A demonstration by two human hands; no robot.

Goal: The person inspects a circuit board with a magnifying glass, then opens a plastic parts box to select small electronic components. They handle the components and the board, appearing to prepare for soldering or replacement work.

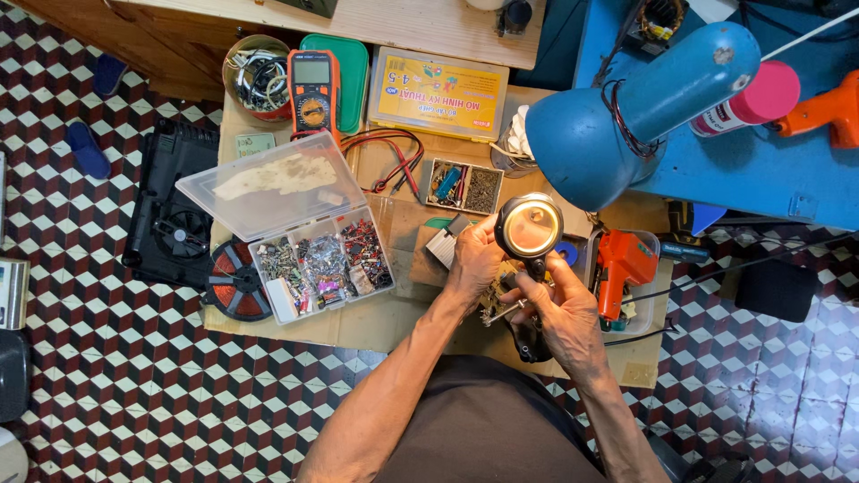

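My left hand [474, 264] grips a small circuit board [497, 295] at the middle of a low cardboard-covered table [376, 322]. A thin metal tool [506, 311] is pinched in my right hand [564, 317], and its tip touches the board. A round magnifying glass on a black stand [529, 227] sits just above both hands, lit by the lamp. Most of the board is hidden by my fingers.
A blue desk lamp [626, 112] hangs over the right side. An open clear parts box [304, 241], an orange multimeter [313, 89] with red and black leads, a yellow flat box [438, 94], a small screw tray [461, 186], a wire spool [237, 282] and an orange glue gun [622, 268] crowd the table.
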